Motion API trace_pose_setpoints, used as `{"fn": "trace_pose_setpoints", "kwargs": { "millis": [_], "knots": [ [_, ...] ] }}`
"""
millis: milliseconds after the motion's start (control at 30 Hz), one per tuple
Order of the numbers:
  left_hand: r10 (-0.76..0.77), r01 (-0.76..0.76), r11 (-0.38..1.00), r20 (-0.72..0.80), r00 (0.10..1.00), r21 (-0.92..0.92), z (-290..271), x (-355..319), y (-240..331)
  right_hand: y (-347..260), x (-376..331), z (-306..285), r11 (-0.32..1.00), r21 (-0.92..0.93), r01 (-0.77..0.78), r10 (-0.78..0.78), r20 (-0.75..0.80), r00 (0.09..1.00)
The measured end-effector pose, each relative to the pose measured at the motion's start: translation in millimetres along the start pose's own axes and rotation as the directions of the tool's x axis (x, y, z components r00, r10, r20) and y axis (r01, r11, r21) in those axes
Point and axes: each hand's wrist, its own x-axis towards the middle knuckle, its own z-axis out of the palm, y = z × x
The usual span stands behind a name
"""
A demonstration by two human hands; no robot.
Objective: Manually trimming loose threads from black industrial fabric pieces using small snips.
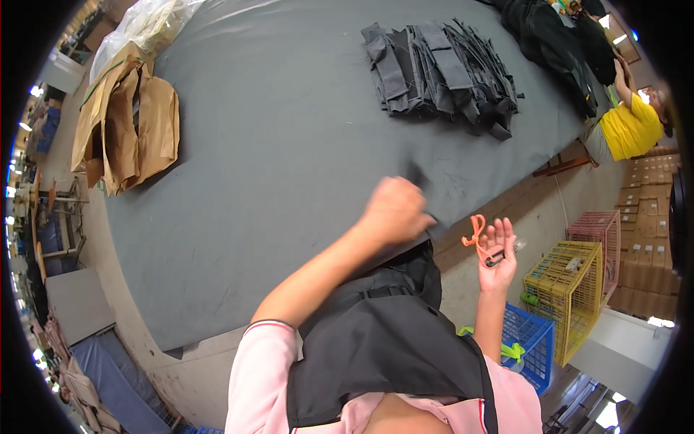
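Left hand [394, 210]: fingers curled into a fist, pinching the edge of one dark cloth piece [426, 220] at the near edge of the grey table [275, 166]. More black fabric [383, 325] hangs below the fist, against the body.

Right hand [497, 257]: palm up, fingers spread open, well right of the left fist and off the table. One orange-handled snip [478, 239] lying across the palm, loop just left of the fingertips; not clamped, only resting.

Count beyond the left knuckles: one stack of dark grey fabric pieces [441, 72], far side of table; number of pieces in it not countable. One heap of brown paper patterns [126, 119], far left of the fist.

Right of the open fingers, on the floor: three crates — one yellow [571, 289], one pink [596, 231], one blue [531, 340].

One other person in a yellow shirt [629, 126] at the table's far right corner.
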Motion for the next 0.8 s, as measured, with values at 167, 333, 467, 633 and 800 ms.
{"fn": "trace_pose_setpoints", "kwargs": {
  "millis": [167,333,467,633,800],
  "knots": [
    [0.176,-0.185,0.924,-0.057,0.983,-0.334,-2.5,-21.1,41.0,-27.1,-9.3,9.9,0.986,-0.108,0.130,-0.138,-0.071,0.988],
    [-0.400,0.424,0.903,-0.482,0.780,-0.064,-88.8,-129.9,-24.1,6.9,18.5,49.5,0.991,-0.127,-0.041,0.052,0.084,0.995],
    [-0.678,0.872,0.487,-0.606,0.415,0.053,-137.1,-288.1,-1.5,90.1,30.4,107.7,0.892,-0.160,-0.422,0.447,0.175,0.877],
    [-0.636,0.973,-0.191,-0.772,-0.019,0.132,-165.4,-411.8,90.8,127.8,31.5,117.9,0.800,-0.192,-0.569,0.600,0.269,0.753],
    [-0.641,0.965,0.229,-0.766,0.049,-0.131,-187.9,-325.9,54.2,163.7,14.3,160.1,0.669,-0.382,-0.637,0.742,0.306,0.596]
  ]
}}
